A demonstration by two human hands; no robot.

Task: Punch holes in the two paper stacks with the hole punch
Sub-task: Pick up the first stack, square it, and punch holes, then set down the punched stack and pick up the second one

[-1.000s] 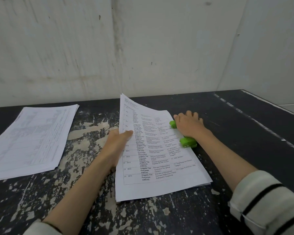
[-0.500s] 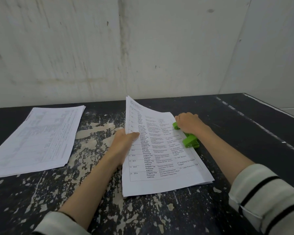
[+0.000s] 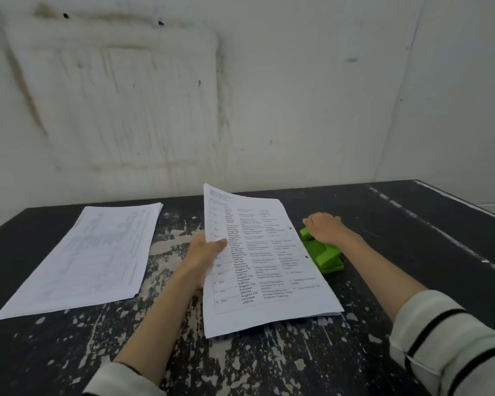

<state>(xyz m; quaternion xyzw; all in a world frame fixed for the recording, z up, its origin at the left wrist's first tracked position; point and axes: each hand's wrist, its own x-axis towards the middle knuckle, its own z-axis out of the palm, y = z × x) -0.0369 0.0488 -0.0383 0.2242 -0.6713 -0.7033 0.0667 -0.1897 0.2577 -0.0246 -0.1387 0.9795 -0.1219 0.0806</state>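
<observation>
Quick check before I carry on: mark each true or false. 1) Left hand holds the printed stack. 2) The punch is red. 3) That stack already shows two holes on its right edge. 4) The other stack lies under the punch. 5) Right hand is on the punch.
1) True: the left hand grips the printed stack.
2) False: the hole punch is green.
3) True.
4) False: the second stack lies apart, far left on the table.
5) True: the right hand rests on it.
</observation>
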